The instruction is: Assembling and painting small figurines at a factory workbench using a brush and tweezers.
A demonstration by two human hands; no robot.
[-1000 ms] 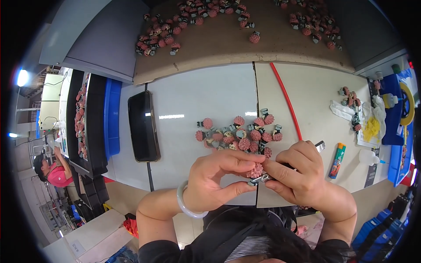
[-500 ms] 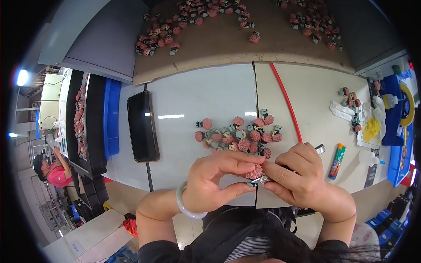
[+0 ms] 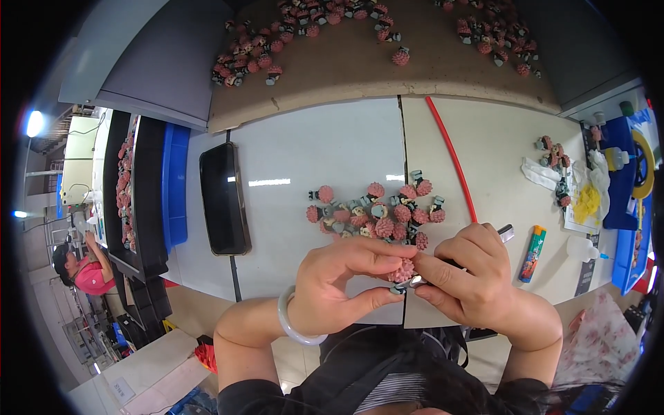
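Between the thumb and fingers of my left hand (image 3: 337, 280) is a small figurine (image 3: 403, 270) with a knobbly pink head and a grey-green lower part. A slim hand tool (image 3: 507, 233) lies through my closed right hand (image 3: 470, 277); its silver rear end sticks out past the knuckles. The tool's shiny metal tip meets the figurine's lower part, beside my left thumb. My right fingers hide most of the tool, so its exact kind cannot be told. Just beyond both hands, a cluster of similar figurines (image 3: 384, 227) lies on the white tabletop.
A dark phone (image 3: 225, 199) lies at left, near a blue bin (image 3: 177, 183). To the right are a red rod (image 3: 453, 160), a green-and-orange lighter (image 3: 532, 254) and a white bottle (image 3: 581, 250). More figurines (image 3: 250, 61) cover the brown shelf (image 3: 332, 76). Another person (image 3: 92, 274) sits far left.
The tool's tip has turned slightly against the figurine and now shows as a bright, narrow end. Both hands keep nearly the same place and hold.
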